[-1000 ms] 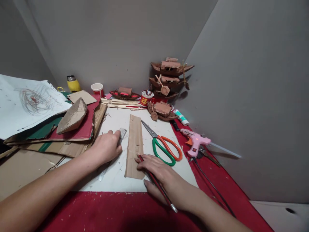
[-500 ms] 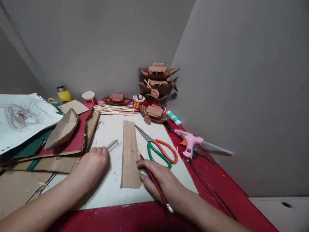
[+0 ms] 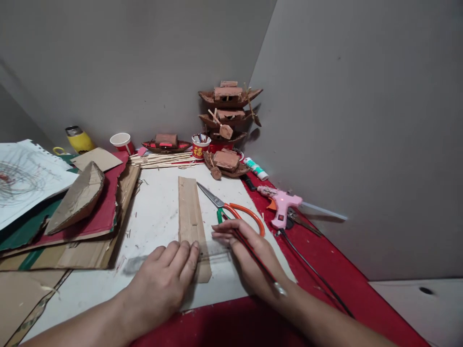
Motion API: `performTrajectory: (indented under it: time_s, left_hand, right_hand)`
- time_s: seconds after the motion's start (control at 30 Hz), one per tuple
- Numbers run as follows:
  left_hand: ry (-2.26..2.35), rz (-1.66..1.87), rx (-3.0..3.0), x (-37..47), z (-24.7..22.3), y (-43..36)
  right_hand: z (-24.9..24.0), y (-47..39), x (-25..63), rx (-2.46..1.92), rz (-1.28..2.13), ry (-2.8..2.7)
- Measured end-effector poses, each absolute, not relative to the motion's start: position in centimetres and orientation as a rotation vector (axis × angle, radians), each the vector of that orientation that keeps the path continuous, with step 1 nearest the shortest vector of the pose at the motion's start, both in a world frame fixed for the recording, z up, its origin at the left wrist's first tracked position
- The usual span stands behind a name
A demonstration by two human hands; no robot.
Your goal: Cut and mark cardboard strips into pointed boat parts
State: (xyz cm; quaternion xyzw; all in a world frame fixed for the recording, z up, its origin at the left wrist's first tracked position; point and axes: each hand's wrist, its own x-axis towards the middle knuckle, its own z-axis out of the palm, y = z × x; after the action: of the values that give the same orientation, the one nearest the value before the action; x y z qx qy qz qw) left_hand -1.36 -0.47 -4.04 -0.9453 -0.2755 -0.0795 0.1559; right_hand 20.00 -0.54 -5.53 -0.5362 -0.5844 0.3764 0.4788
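A clear ruler [image 3: 213, 253] lies crosswise over the lower part of a narrow cardboard strip [image 3: 188, 207]. With fingers bent, my left hand [image 3: 168, 274] grips the ruler and presses it on the strip; part of the ruler is hidden under that hand. My right hand [image 3: 253, 255] holds a red and black pencil [image 3: 258, 260] at the ruler's right end, its fingers partly extended. The pencil's silver end points toward me, and its tip is hard to make out. Scissors [image 3: 214, 196] with orange and green handles lie just beyond my right hand, which covers part of them.
A pink glue gun [image 3: 280, 202] with a cord rests at the right on the red table cover [image 3: 314, 270]. Cardboard boats [image 3: 231, 96] are stacked at the back beside a paper cup [image 3: 201, 147] and thin sticks [image 3: 162, 159]. Cardboard sheets [image 3: 83, 253] and a boat hull [image 3: 77, 200] lie left.
My left hand has brought the ruler rightward across the cardboard strip. My right hand has shifted slightly right and up, still with the pencil. The view has also shifted.
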Motion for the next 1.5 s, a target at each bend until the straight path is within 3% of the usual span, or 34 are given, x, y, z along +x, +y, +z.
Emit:
performTrajectory:
  time_s: [0.13, 0.33, 0.63, 1.13, 1.5]
  left_hand:
    - [-0.764, -0.216, -2.746, -1.6, -4.8, -0.4]
    - [-0.818, -0.337, -2.724, -1.9, -5.8, -2.0]
    - [-0.911, -0.248, -2.666, -2.3, -5.8, -3.5]
    - [-0.849, -0.415, -2.654, -2.0, -6.9, -3.5]
    - [-0.998, -0.380, -2.676, -1.8, -8.6, -4.1]
  right_hand:
    - [-4.3, -1.2, 19.9, -1.353, 0.861, -1.256]
    - [-4.8, -2.5, 20.0, -1.381, 0.784, -1.530]
    - [-5.5, -2.1, 19.9, -1.348, 0.738, -1.799]
    - [-5.9, -0.6, 18.4, -1.224, 1.105, -1.609]
    - [-6.5, -0.3, 17.4, -1.179, 0.968, -1.829]
